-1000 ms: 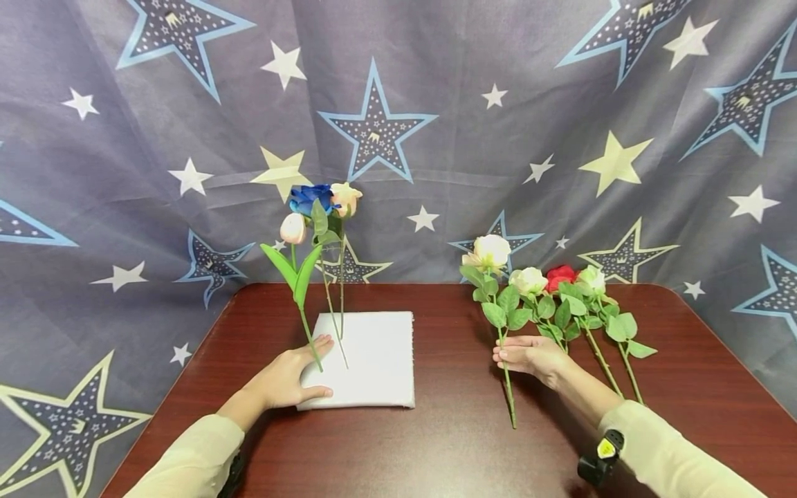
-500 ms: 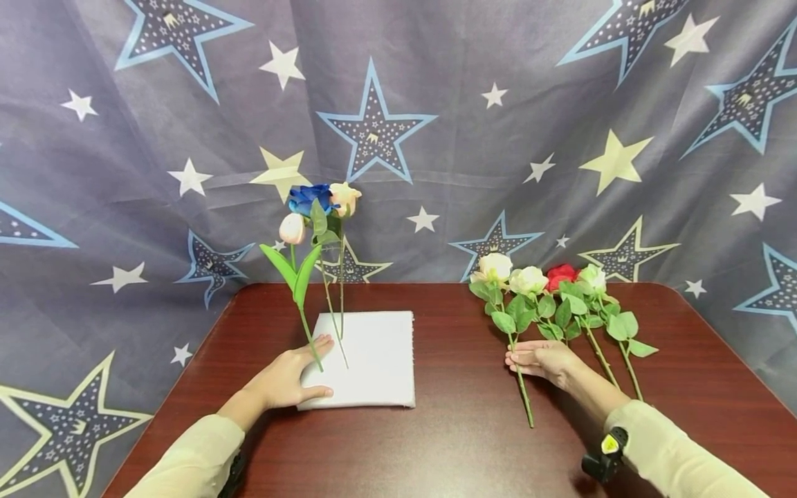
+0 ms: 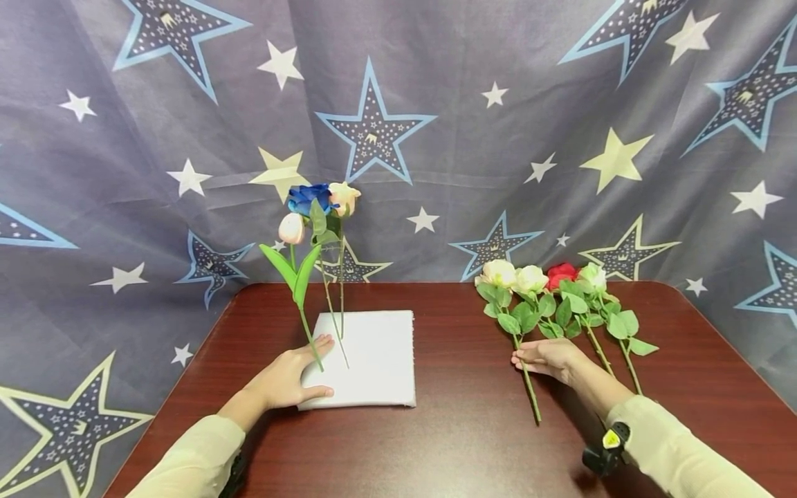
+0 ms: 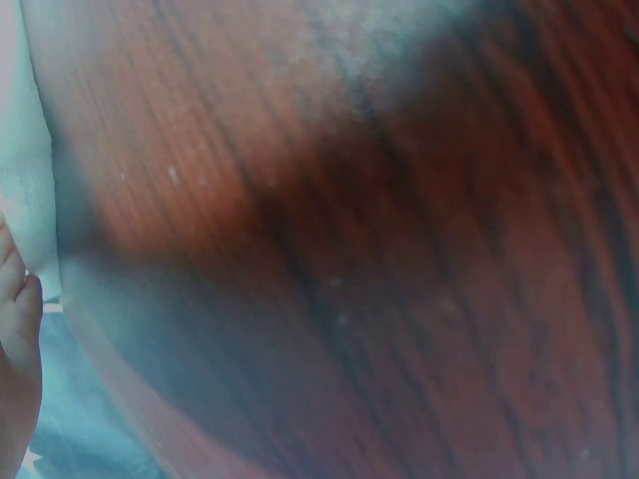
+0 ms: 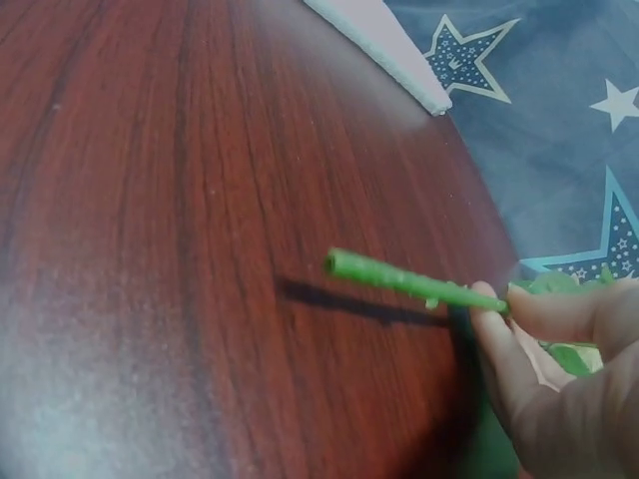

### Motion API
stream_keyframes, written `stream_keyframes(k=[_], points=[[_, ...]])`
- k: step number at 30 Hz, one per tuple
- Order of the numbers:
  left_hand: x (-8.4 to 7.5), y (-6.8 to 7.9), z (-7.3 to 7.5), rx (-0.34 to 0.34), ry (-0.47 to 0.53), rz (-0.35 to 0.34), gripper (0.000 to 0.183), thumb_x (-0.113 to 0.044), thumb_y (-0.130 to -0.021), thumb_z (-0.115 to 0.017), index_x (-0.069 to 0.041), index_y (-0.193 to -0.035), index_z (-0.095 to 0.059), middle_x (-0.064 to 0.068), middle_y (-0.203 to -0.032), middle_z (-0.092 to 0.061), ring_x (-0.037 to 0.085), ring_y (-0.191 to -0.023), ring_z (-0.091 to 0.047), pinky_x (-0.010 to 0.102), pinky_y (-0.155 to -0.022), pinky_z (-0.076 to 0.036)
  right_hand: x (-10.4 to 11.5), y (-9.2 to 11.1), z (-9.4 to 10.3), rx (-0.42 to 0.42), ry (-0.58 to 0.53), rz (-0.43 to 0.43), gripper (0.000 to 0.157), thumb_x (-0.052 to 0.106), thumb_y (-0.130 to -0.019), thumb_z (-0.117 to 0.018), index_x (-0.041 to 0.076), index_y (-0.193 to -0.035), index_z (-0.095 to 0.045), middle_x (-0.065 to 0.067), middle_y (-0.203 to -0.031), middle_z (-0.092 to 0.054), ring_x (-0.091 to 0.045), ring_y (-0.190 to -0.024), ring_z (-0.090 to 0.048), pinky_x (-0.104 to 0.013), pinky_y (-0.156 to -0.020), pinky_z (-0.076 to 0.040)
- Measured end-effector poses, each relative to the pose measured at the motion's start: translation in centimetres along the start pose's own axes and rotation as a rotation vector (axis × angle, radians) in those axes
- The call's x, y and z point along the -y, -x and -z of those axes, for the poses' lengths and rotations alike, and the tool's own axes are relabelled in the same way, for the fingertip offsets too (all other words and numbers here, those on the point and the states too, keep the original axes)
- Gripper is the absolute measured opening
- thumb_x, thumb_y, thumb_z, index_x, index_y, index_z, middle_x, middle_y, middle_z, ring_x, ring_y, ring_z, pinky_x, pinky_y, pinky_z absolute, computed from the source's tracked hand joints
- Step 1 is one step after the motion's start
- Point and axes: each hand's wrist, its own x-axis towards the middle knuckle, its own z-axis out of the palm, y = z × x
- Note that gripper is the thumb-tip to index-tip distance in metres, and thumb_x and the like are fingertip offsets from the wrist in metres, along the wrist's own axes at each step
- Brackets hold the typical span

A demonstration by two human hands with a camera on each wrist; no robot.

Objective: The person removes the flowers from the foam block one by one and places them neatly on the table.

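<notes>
My left hand (image 3: 288, 377) rests spread on the left side of a white foam block (image 3: 386, 360). Upright in that block stand a pale pink tulip (image 3: 292, 228), a blue rose (image 3: 309, 199) and a peach rose (image 3: 344, 199). Over on the right, my right hand (image 3: 548, 360) pinches the green stem of a cream rose (image 3: 498, 274) between thumb and fingers. In the right wrist view the cut end of its stem (image 5: 389, 276) sticks out past the fingertips, just above the table. Only the edge of the left hand (image 4: 18, 349) shows in the left wrist view.
Beside the cream rose lie a white rose (image 3: 531, 279), a red rose (image 3: 562, 274) and another whitish rose (image 3: 593, 277), their leaves overlapping. All are on the dark red wooden table (image 3: 448, 443). A grey curtain with stars (image 3: 423, 90) hangs behind it.
My right hand has shifted right with the cream rose, and the bloom has dropped lower, beside the other roses. The left hand and the foam block have stayed still.
</notes>
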Motion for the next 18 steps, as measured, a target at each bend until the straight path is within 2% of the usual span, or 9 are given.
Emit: stream_keyframes(k=[7,11,16,18], points=[[0.0,0.1,0.0,0.001,0.001,0.003,0.083,-0.047,-0.075,-0.076,-0.001,-0.139,-0.049,0.017,-0.144,-0.05,0.033,-0.134,-0.048,0.048,-0.106,-0.044,1.1,1.1,-0.3,-0.084,0.075,-0.001,0.05,-0.007,-0.091,-0.054,-0.028,-0.132,-0.033,-0.001,-0.08,-0.071,-0.009,-0.076,-0.069,-0.027,-0.078,-0.059],[0.1,0.0,0.0,0.002,-0.009,-0.003,0.083,-0.048,-0.075,-0.075,-0.002,-0.14,-0.049,0.016,-0.145,-0.05,0.032,-0.134,-0.048,0.047,-0.106,-0.044,1.8,1.7,-0.4,-0.136,0.151,-0.007,0.052,0.0,-0.092,-0.056,-0.026,-0.132,-0.036,0.001,-0.084,-0.07,-0.006,-0.077,-0.068,-0.024,-0.079,-0.059],[0.3,0.0,-0.1,0.009,-0.01,0.003,0.083,-0.049,-0.076,-0.075,-0.003,-0.14,-0.048,0.015,-0.145,-0.049,0.031,-0.135,-0.048,0.046,-0.106,-0.044,2.6,2.2,-0.8,-0.196,0.31,0.004,0.058,0.011,-0.093,-0.06,-0.021,-0.136,-0.036,-0.02,-0.112,-0.069,-0.01,-0.09,-0.069,-0.024,-0.082,-0.058],[0.3,0.0,-0.2,0.011,-0.008,0.005,0.084,-0.049,-0.076,-0.075,-0.003,-0.141,-0.048,0.015,-0.146,-0.049,0.03,-0.135,-0.047,0.046,-0.106,-0.044,2.9,2.4,-1.1,-0.219,0.369,0.024,0.058,0.015,-0.093,-0.061,-0.02,-0.135,-0.04,-0.023,-0.118,-0.066,-0.011,-0.093,-0.068,-0.024,-0.083,-0.058]])
